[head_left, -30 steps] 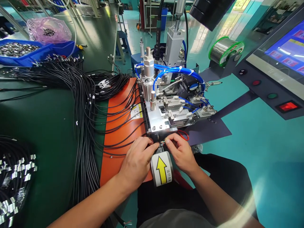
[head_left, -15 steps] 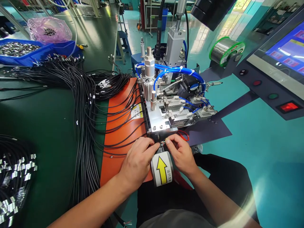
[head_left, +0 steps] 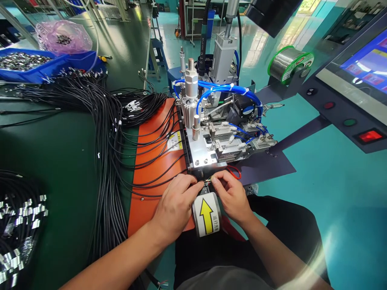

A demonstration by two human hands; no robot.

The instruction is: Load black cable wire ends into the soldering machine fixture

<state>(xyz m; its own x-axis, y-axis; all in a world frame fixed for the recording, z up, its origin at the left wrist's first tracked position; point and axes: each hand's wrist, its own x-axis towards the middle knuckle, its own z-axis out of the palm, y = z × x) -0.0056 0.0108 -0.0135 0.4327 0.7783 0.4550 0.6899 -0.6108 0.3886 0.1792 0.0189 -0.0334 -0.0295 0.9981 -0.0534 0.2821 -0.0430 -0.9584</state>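
At the near end of a bench machine (head_left: pixel 204 150), both my hands meet over its feed slot. My left hand (head_left: pixel 177 199) is closed in a pinch on a black cable (head_left: pixel 152 195), which runs in from the left and passes under the fingers. My right hand (head_left: pixel 231 197) pinches a tiny shiny metal piece (head_left: pixel 208 181) at the cable's end, between thumb and forefinger; its exact shape is too small to make out. Just below the fingertips is a white plate with a yellow arrow (head_left: pixel 207 215). Several more black cables enter the machine's side across an orange panel (head_left: pixel 157 161).
A thick bundle of black cables (head_left: pixel 104 161) hangs over the green table, with more metal-tipped cables (head_left: pixel 21 225) at lower left. Blue bins (head_left: pixel 27 75) hold small metal parts. A solder spool (head_left: pixel 284 66) and a control panel (head_left: pixel 344 108) stand to the right.
Both hands stay at the slot in nearly the same pinch. The view has shifted very slightly; nothing else visibly moves.
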